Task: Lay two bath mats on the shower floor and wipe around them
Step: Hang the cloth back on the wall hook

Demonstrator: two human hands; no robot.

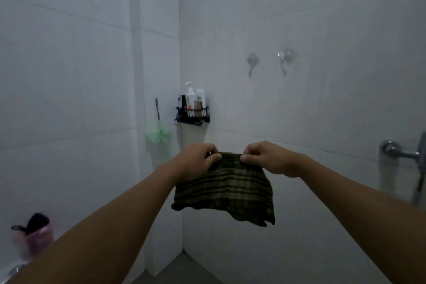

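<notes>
A dark olive cloth (227, 191) with darker stripes hangs in the air in front of me, facing the white tiled shower corner. My left hand (196, 159) pinches its upper left edge and my right hand (267, 159) pinches its upper right edge, thumbs toward me. The cloth droops below both hands with a wavy lower edge. A small grey wedge of shower floor (182, 270) shows at the bottom. No bath mat is in view.
A black corner rack (192, 113) holds several bottles. A green mesh sponge (159, 132) hangs left of it. Two clear suction hooks (285, 59) are on the right wall. A metal tap fitting (398, 152) is at far right. A pink cup (38, 236) stands lower left.
</notes>
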